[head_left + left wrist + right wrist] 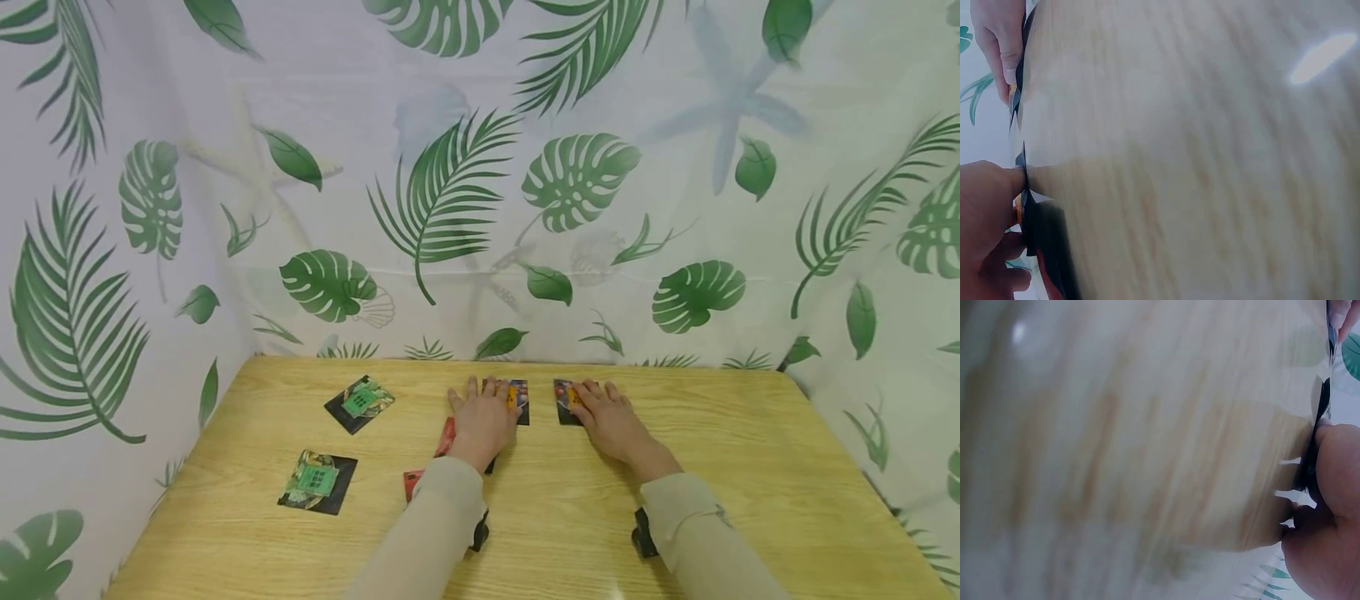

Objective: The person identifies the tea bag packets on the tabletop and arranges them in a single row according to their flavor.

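Note:
In the head view my left hand [486, 422] lies over a flat dark packet with an orange label [522, 402], its fingers stretched toward the back of the table. My right hand [612, 422] rests on a matching orange-labelled packet [564, 402] a short way to the right. Both packets are partly covered by the fingers. Under and beside the left wrist, red-and-black packets [446, 437] peek out. The left wrist view has the left hand [988, 219] against a packet's edge; the right wrist view places the right hand [1341, 487] beside a dark packet [1317, 437].
Two green-and-black packets, one farther back [360, 404] and one nearer [318, 482], lie at the left on the wooden table [570, 533]. A leaf-printed cloth [480, 208] hangs along the back and sides. Black wrist devices [643, 533] sit under both sleeves.

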`<state>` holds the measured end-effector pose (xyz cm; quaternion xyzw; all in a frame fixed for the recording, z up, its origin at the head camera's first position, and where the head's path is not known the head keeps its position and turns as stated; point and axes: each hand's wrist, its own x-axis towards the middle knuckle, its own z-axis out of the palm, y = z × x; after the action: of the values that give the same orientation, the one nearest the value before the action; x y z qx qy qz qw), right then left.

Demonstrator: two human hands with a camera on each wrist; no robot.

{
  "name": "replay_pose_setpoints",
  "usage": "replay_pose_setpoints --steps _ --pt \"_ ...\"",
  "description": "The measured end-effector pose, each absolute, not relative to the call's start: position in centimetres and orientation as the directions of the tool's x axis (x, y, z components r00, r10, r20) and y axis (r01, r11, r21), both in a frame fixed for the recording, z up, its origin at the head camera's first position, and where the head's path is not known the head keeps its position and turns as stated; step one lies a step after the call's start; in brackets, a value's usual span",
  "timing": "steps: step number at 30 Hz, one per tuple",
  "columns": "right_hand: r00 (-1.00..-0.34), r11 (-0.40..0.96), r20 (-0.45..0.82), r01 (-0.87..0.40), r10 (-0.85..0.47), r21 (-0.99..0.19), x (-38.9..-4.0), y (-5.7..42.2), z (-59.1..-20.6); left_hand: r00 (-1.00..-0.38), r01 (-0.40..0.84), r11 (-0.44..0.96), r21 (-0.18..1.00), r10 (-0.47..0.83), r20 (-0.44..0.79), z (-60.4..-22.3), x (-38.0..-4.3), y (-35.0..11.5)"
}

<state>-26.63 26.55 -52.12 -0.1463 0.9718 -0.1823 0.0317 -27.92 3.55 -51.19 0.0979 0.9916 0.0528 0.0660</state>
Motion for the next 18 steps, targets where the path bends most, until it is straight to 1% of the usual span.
replay_pose_setpoints --steps 7,12,18 --pt "-0.958 0.900 -0.037 -0.253 -0.284 -0.356 -26.7 26.6 -52.5 -0.973 0.184 0.966 0.182 0.206 -0.108 -51.8 -28.1 4.3" --pt "-0.957 0.893 -0.031 -0.255 -0.287 -0.371 -26.9 26.8 -52.9 -0.973 0.191 0.964 0.187 0.211 -0.092 -52.0 -28.1 4.7" --pt "-0.960 0.901 -0.042 -0.246 -0.278 -0.356 -27.0 26.7 -52.6 -0.977 0.180 0.964 0.194 0.197 -0.076 -51.9 -28.1 5.5"
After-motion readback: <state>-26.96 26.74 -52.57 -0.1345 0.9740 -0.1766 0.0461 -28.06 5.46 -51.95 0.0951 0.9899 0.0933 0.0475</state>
